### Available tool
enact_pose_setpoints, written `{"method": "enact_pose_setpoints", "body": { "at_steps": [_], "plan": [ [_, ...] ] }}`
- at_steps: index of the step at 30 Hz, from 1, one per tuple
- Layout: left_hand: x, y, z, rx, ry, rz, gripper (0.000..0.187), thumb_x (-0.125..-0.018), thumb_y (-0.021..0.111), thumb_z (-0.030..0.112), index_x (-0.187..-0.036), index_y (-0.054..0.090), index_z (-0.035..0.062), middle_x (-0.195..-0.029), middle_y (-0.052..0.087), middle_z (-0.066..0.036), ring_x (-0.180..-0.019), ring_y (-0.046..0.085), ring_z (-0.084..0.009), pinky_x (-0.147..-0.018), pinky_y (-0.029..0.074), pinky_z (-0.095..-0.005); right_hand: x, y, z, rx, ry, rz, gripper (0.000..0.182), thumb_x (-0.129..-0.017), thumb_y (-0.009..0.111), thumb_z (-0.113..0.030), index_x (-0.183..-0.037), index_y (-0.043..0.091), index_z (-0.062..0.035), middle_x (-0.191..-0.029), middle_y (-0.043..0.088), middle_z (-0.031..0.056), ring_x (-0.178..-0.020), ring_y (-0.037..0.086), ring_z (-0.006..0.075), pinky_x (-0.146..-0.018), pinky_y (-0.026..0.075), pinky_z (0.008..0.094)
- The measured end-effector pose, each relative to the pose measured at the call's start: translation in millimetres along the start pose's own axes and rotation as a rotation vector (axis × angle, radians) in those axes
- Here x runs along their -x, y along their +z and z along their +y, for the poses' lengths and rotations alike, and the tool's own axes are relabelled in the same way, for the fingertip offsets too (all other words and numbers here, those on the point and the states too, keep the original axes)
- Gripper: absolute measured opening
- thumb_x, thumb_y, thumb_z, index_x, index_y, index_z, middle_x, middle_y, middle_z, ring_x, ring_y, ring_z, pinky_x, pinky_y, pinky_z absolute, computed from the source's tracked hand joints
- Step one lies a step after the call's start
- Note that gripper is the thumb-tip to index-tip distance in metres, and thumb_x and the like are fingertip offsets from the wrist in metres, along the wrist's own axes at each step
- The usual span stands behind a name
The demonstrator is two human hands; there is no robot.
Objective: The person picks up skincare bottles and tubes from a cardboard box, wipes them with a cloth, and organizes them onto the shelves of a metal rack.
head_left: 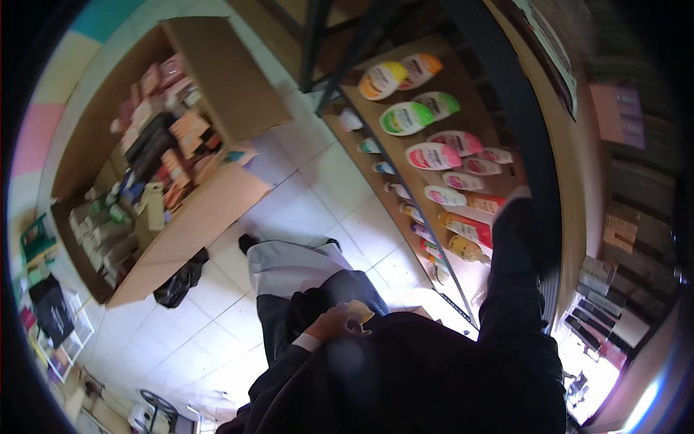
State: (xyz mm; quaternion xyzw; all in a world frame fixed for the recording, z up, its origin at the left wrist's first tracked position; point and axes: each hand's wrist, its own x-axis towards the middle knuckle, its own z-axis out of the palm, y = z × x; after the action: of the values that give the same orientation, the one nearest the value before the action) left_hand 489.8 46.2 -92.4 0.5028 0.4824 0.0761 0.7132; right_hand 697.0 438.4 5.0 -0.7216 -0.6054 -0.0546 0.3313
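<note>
My left hand (330, 322) is closed in front of my body, around a small pale yellow and white thing (359, 312) whose kind I cannot make out. My right arm reaches in a dark sleeve to the shelf at the right. Only a blurred bit of my right hand (518, 195) shows there, and its fingers are hidden. Near it lie a red bottle (484, 203), an orange-red bottle (466, 228) and a yellowish bottle (468, 249). Further along the shelf are pink-capped white bottles (432, 156), a green-capped bottle (406, 118) and a yellow-orange bottle (382, 80).
A large open cardboard box (224, 79) full of small packages stands on the tiled floor (307, 195) at left. A black plastic bag (182, 278) lies beside it. Dark metal posts (316, 43) frame the shelf. More small bottles (383, 168) line a lower shelf.
</note>
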Motion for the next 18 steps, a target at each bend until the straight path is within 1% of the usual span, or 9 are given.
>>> {"method": "enact_pose_setpoints", "body": {
  "at_steps": [3, 7, 9, 11, 12, 13, 15, 17, 18],
  "plan": [
    [21.7, -26.9, 25.6, 0.039, 0.058, 0.261, 0.036, -0.072, 0.065, 0.043, -0.091, 0.065, 0.0125, -0.109, 0.051, -0.016, -0.107, 0.045, -0.031, -0.092, 0.037, -0.0379, 15.0, -25.9, 10.1, -0.049, -0.09, -0.055, 0.035, -0.087, 0.052, -0.019, -0.116, 0.048, 0.0, -0.111, 0.053, 0.0138, -0.105, 0.05, 0.0241, -0.085, 0.042, 0.0359],
    [47.7, -67.8, 42.4, 0.061, 0.039, 0.44, 0.029, -0.073, 0.066, 0.031, -0.096, 0.062, 0.0128, -0.113, 0.045, -0.019, -0.106, 0.045, -0.0351, -0.092, 0.038, -0.0388, 53.8, -16.4, -47.8, -0.134, -0.234, -0.077, 0.035, -0.087, 0.052, -0.019, -0.116, 0.048, 0.0002, -0.111, 0.053, 0.0135, -0.105, 0.05, 0.0238, -0.085, 0.041, 0.0351],
    [69.4, -91.9, 56.8, 0.101, 0.229, 0.708, 0.021, -0.074, 0.067, 0.021, -0.092, 0.062, 0.0119, -0.114, 0.043, -0.019, -0.109, 0.042, -0.0369, -0.094, 0.035, -0.0388, 98.2, -37.1, -88.2, -0.325, -0.442, -0.183, 0.031, -0.088, 0.05, -0.017, -0.114, 0.049, 0.0007, -0.111, 0.052, 0.0132, -0.108, 0.048, 0.025, -0.088, 0.04, 0.0351],
    [86.6, -111.9, 66.0, 0.138, 0.256, 0.91, 0.02, -0.074, 0.066, 0.017, -0.093, 0.062, 0.0112, -0.116, 0.04, -0.018, -0.111, 0.04, -0.036, -0.096, 0.033, -0.0385, 134.1, -45.9, -134.3, -0.584, -0.483, -0.383, 0.028, -0.088, 0.05, -0.014, -0.112, 0.05, 0.0005, -0.114, 0.049, 0.0135, -0.109, 0.046, 0.0262, -0.089, 0.039, 0.0355],
    [96.0, -122.5, 69.7, 0.175, 0.294, 1.074, 0.018, -0.075, 0.065, 0.013, -0.093, 0.062, 0.0106, -0.118, 0.038, -0.018, -0.114, 0.037, -0.0351, -0.097, 0.031, -0.0382, 150.2, -41.8, -155.7, -0.907, -0.316, -0.642, 0.031, -0.089, 0.049, -0.019, -0.114, 0.049, -0.0001, -0.117, 0.047, 0.0136, -0.111, 0.045, 0.0249, -0.091, 0.037, 0.0358],
    [107.0, -134.0, 74.6, 0.173, 0.293, 1.095, 0.018, -0.075, 0.065, 0.013, -0.093, 0.062, 0.0106, -0.118, 0.038, -0.018, -0.114, 0.037, -0.0351, -0.097, 0.031, -0.0382, 164.5, -39.9, -179.0, -1.211, -0.128, -0.902, 0.035, -0.089, 0.049, -0.023, -0.116, 0.047, -0.0007, -0.119, 0.045, 0.0137, -0.113, 0.043, 0.0235, -0.093, 0.036, 0.0362],
    [129.6, -158.3, 88.4, 0.24, 0.404, 1.227, 0.02, -0.079, 0.06, 0.011, -0.099, 0.06, 0.0096, -0.123, 0.032, -0.017, -0.118, 0.032, -0.033, -0.1, 0.025, -0.0374, 189.7, -64.6, -247.7, -1.351, 0.184, -1.423, 0.041, -0.088, 0.047, -0.02, -0.123, 0.041, -0.0003, -0.125, 0.041, 0.0138, -0.117, 0.038, 0.0251, -0.099, 0.028, 0.0357],
    [150.5, -171.1, 98.5, 0.235, 0.435, 1.283, 0.023, -0.082, 0.055, 0.007, -0.105, 0.058, 0.0076, -0.127, 0.029, -0.017, -0.121, 0.029, -0.0325, -0.102, 0.023, -0.037, 211.3, -26.0, -266.1, -1.179, -0.403, -1.734, 0.056, -0.087, 0.051, -0.029, -0.131, 0.03, -0.0035, -0.13, 0.034, 0.0136, -0.121, 0.033, 0.0232, -0.099, 0.027, 0.0334],
    [159.8, -177.8, 100.6, 0.31, 0.472, 1.292, 0.025, -0.082, 0.054, 0.006, -0.107, 0.057, 0.0068, -0.13, 0.027, -0.016, -0.123, 0.027, -0.0319, -0.102, 0.021, -0.0366, 217.4, -33.4, -280.1, -1.175, -0.411, -1.748, 0.056, -0.087, 0.051, -0.029, -0.131, 0.03, -0.0035, -0.13, 0.034, 0.0136, -0.121, 0.033, 0.0232, -0.099, 0.027, 0.0334]
  ]
}}
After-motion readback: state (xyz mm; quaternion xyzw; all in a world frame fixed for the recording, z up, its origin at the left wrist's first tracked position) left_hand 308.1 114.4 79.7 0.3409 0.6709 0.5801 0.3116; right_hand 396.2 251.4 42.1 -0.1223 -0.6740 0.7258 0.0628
